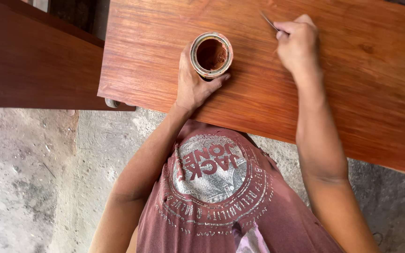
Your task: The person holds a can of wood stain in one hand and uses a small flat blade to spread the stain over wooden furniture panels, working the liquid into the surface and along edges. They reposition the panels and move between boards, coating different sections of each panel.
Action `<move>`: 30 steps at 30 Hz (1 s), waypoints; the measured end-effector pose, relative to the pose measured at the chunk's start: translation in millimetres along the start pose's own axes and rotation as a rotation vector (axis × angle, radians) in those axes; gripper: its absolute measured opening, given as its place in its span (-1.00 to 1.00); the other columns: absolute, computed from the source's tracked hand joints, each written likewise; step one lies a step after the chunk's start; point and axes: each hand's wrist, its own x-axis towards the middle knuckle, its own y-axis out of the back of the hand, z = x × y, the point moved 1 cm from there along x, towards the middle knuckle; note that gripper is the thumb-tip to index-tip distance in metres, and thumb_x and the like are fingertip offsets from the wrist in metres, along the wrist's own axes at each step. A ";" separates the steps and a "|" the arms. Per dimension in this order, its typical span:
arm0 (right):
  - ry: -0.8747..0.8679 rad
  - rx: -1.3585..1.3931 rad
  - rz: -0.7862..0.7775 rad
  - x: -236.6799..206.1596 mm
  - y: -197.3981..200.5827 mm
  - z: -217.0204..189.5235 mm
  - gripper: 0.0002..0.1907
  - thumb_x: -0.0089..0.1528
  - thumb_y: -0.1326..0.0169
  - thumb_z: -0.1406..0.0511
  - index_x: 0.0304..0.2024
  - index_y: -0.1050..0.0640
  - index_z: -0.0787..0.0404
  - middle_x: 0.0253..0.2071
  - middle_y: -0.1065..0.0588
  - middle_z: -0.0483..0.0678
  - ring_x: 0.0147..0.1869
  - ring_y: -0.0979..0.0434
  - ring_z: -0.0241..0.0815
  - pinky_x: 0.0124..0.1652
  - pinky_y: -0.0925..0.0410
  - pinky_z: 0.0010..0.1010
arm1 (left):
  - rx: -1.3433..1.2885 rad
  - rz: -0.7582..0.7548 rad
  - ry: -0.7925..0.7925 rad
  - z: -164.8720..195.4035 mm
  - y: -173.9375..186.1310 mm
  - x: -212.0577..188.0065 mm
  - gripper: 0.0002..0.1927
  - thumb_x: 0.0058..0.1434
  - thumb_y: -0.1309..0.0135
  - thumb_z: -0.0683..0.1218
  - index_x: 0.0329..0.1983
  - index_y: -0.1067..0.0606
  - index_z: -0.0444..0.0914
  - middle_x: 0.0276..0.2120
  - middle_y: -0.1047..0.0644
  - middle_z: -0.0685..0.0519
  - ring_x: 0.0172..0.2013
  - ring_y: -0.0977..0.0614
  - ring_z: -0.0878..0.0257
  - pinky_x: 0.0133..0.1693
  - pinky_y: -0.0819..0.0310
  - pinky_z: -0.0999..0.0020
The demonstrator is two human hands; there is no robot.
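Tin of reddish-brown stain (211, 55) is sitting on the stained wood panel (362, 93), w/ the left hand (192, 79) wrapping round it from the near side. Right hand (297, 43) is pinching a thin brush handle (269, 21), well to the right of the tin; handle's long axis is angling up-left, toward the panel's far edge.

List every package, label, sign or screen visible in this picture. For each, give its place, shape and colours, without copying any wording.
Open can: round, held upright by the left hand on the reddish-brown wooden board; brown liquid inside, rim and wrapper smeared cream, red and brown.
Printed emblem: round, silver-grey with dark red lettering, on the person's faded maroon shirt.
No signs or screens are in view.
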 end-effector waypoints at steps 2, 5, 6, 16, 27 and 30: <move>-0.034 0.041 -0.013 -1.4 6.0 2.0 -0.78 0.33 -0.18 0.48 0.01 -0.71 0.28 -0.15 -0.50 0.14 -0.09 -0.53 0.04 -0.08 -0.41 -0.18 | 0.040 0.006 0.027 -3.1 0.9 -0.6 0.06 -0.03 -0.57 0.01 0.39 -0.17 -0.36 0.22 -0.36 -0.18 0.26 -0.42 -0.06 0.32 -0.31 0.08; -0.050 -0.016 0.064 -3.8 8.4 3.9 -0.75 0.31 -0.14 0.51 0.00 -0.71 0.28 -0.12 -0.49 0.14 -0.07 -0.53 0.05 -0.07 -0.41 -0.20 | 0.061 0.009 0.009 -7.5 0.4 -1.0 0.06 -0.02 -0.57 0.03 0.39 -0.17 -0.34 0.22 -0.36 -0.19 0.26 -0.42 -0.08 0.32 -0.31 0.06; -0.076 0.029 -0.019 -4.3 6.0 4.5 -0.77 0.31 -0.16 0.48 -0.02 -0.72 0.24 -0.14 -0.50 0.13 -0.09 -0.53 0.04 -0.08 -0.41 -0.20 | 0.061 0.008 -0.004 -8.2 0.0 -1.5 0.05 -0.02 -0.56 0.04 0.39 -0.16 -0.34 0.22 -0.36 -0.18 0.27 -0.42 -0.08 0.32 -0.31 0.05; 0.051 0.011 0.048 2.4 -29.0 -24.5 -0.81 0.34 -0.21 0.44 -0.02 -0.72 0.19 -0.18 -0.52 0.12 -0.10 -0.54 0.05 -0.08 -0.42 -0.17 | 0.006 0.009 0.031 -5.5 -4.3 -1.2 0.07 -0.04 -0.56 -0.01 0.39 -0.14 -0.38 0.22 -0.36 -0.18 0.27 -0.44 -0.02 0.33 -0.33 0.11; -0.007 -0.082 0.050 -74.9 -5.8 -61.3 -0.80 0.26 -0.13 0.48 -0.08 -0.67 0.24 -0.25 -0.46 0.13 -0.09 -0.50 0.12 -0.14 -0.39 -0.13 | -0.241 -0.024 0.034 -10.4 -10.2 0.6 0.05 -0.01 -0.57 -0.10 0.38 -0.10 -0.35 0.23 -0.37 -0.15 0.25 -0.46 0.07 0.32 -0.39 0.17; -0.168 0.167 0.098 -143.5 25.2 -71.4 -0.80 0.31 -0.07 0.50 -0.03 -0.62 0.34 -0.25 -0.48 0.11 -0.24 -0.52 0.01 -0.25 -0.39 -0.25 | -0.223 -0.061 0.058 -10.7 -5.8 -0.4 0.03 0.02 -0.55 -0.11 0.38 -0.10 -0.36 0.21 -0.40 -0.15 0.23 -0.48 0.07 0.31 -0.37 0.18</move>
